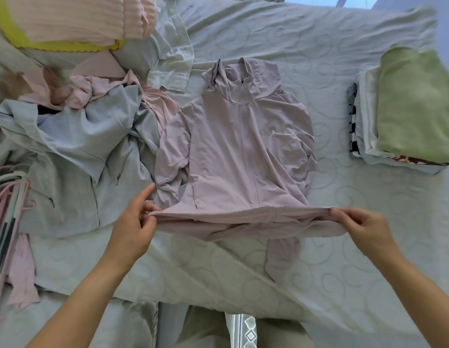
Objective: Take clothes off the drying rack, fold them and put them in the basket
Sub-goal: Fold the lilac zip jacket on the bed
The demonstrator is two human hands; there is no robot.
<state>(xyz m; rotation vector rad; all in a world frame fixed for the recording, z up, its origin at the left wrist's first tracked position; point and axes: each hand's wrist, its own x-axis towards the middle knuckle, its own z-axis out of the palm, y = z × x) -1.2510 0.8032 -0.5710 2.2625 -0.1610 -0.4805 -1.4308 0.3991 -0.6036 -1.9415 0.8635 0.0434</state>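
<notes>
Both hands pinch the near hem of a pale mauve hooded jacket point(243, 146), the left hand point(136, 219) at one corner and the right hand point(361, 227) at the other, pulling the edge taut and lifted. Its body lies face up on the light quilted bed cover point(331, 59). A jumble of unfolded clothes point(80, 136) sits to the left, and a folded stack point(406, 109) to the right.

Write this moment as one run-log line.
step: folding | item: lilac jacket flat on bed sheet | left hand pinches hem | right hand pinches hem | folded stack at right
</notes>
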